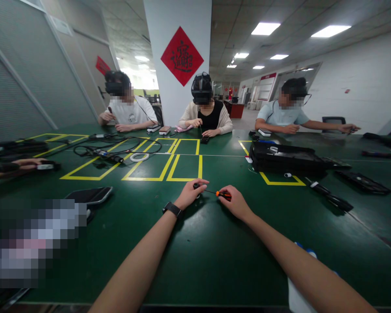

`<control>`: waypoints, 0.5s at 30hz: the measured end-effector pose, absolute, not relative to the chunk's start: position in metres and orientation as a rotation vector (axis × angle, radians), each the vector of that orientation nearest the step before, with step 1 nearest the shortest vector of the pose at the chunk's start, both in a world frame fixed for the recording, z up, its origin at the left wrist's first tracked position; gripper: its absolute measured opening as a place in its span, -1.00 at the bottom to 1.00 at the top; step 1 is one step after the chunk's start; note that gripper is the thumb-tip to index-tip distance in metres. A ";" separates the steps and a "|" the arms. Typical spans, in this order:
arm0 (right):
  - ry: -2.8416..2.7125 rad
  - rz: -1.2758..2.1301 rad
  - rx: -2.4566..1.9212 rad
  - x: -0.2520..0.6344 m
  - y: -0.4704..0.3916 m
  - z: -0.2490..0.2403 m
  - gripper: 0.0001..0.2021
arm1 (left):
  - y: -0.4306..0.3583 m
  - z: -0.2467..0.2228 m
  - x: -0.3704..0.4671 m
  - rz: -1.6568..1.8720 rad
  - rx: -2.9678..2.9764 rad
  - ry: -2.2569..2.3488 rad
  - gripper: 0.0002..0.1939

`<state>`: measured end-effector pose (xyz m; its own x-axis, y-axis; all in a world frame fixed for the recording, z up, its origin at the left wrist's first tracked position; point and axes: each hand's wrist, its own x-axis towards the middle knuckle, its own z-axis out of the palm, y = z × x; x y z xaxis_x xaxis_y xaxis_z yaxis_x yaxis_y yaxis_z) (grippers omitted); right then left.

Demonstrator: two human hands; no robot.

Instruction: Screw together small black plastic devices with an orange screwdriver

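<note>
Left hand (189, 195) on a small dark object (196, 186), right hand (237, 203) on an orange-and-black screwdriver (223, 195), above a green tabletop (189, 269).

From the left, tangled black cables (99, 153) lie on the tabletop near a white ring (139, 157), among yellow tape outlines (184, 179). Nearer the person, a black wristband (172, 210) circles the left wrist; the left hand's grip is closed around the small dark object, whose details are too small to tell. Just beside it, the right hand's grip is clamped on the screwdriver's handle, its thin shaft pointing left toward that object; whether the tip touches it cannot be told. Farther right, a black bag (280, 158) rests partly over more yellow tape. Three people sit across the tabletop.
</note>
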<state>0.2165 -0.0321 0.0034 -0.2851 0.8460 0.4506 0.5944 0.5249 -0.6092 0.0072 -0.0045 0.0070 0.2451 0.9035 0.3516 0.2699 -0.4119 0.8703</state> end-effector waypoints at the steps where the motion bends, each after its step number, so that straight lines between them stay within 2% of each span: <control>1: -2.009 0.424 -1.177 0.217 -0.031 0.004 -0.87 | -0.004 0.006 0.007 1.173 1.830 1.070 -0.63; 5: -2.042 0.445 -1.173 0.218 -0.028 0.004 -0.79 | -0.003 0.005 0.008 1.168 1.773 1.048 -0.63; 11: -2.004 0.501 -1.132 0.218 -0.032 0.005 -0.87 | -0.002 0.006 0.009 1.166 1.598 0.993 -0.57; 15: -1.957 0.596 -1.107 0.216 -0.033 0.005 -0.80 | -0.002 0.006 0.010 1.173 1.533 0.953 -0.58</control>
<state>0.2163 -0.0330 0.0046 -0.3036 0.8613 0.4074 0.4880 0.5078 -0.7099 0.0098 -0.0024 0.0065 0.2367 0.9436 0.2314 0.0331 -0.2459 0.9687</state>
